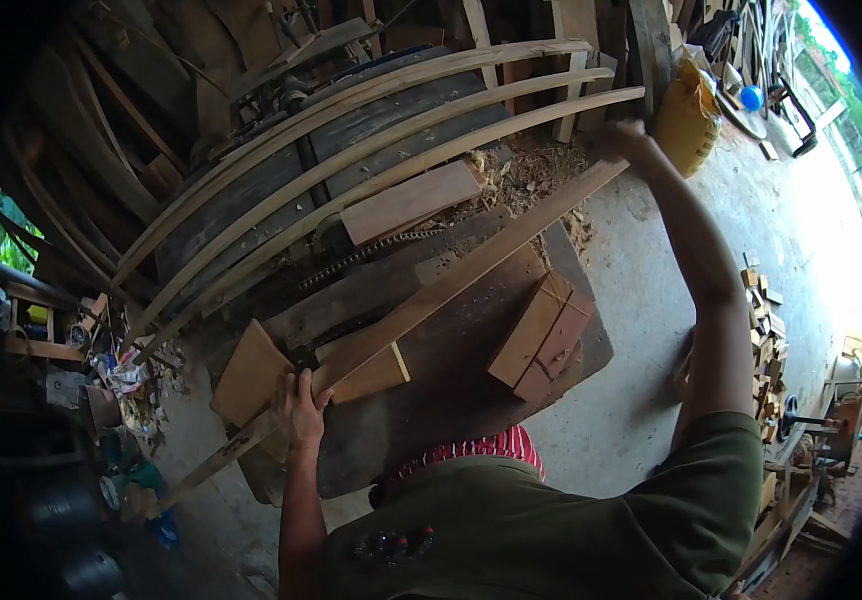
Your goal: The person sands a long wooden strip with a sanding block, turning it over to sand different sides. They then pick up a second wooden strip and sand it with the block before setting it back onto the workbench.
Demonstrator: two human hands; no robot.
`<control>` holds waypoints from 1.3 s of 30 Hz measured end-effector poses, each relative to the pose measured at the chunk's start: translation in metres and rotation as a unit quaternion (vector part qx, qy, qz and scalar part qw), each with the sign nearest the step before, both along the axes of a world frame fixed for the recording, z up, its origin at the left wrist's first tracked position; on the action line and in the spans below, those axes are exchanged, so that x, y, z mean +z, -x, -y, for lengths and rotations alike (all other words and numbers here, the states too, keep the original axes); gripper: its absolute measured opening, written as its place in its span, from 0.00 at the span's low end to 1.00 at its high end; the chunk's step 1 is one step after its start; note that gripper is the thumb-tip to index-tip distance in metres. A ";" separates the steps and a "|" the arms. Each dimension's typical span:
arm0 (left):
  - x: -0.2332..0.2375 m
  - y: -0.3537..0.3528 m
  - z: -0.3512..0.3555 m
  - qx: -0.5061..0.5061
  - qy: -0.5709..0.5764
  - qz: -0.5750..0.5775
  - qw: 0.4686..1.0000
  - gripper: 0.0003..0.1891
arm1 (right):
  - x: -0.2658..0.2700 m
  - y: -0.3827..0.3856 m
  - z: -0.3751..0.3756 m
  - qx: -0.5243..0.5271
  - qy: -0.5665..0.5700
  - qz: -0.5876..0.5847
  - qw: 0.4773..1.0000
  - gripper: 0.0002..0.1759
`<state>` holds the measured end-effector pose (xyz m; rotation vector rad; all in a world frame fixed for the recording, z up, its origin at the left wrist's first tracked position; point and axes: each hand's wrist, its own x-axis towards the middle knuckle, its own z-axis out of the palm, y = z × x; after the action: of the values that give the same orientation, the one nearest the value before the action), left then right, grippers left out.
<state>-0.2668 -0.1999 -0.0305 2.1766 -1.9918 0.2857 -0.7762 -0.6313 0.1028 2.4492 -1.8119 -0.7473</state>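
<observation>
A long wooden strip (461,278) lies slantwise across a dark worktable (451,415), from the lower left to the upper right. My left hand (301,408) is closed around its nearer part, with the thumb on one side and the fingers over it. At the strip's far end is my right hand (623,142), closed and slightly blurred; the fingertips are hidden. Beneath and beside the strip lie a flat board (254,372) and a pale block (366,375). Two reddish wooden blocks (543,337) sit together on the table's right part.
Several long curved strips (381,145) rest over a dark machine bed behind the table. A plank (411,203) lies by wood shavings (536,175) and a chain. A yellow sack (689,118) stands at upper right. Wood offcuts (763,325) are piled on the right floor.
</observation>
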 end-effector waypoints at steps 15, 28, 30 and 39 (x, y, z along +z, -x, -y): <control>0.004 0.000 0.002 -0.013 0.024 -0.016 0.999 0.32 | -0.079 0.028 -0.083 -0.010 0.378 0.261 0.888 0.22; 0.001 -0.006 0.005 -0.046 0.070 -0.034 0.996 0.31 | -0.118 0.072 -0.061 -0.081 0.442 0.385 0.807 0.24; -0.003 -0.009 0.004 -0.045 0.051 -0.038 0.997 0.32 | -0.150 0.082 -0.053 0.005 0.494 0.352 0.795 0.24; 0.000 -0.005 0.005 -0.035 0.068 -0.061 0.995 0.33 | -0.121 0.042 -0.077 0.064 0.369 0.426 0.824 0.24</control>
<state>-0.2614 -0.2047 -0.0304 1.9879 -1.9190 0.2620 -0.8186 -0.5543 -0.0177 2.3642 -1.5591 1.0573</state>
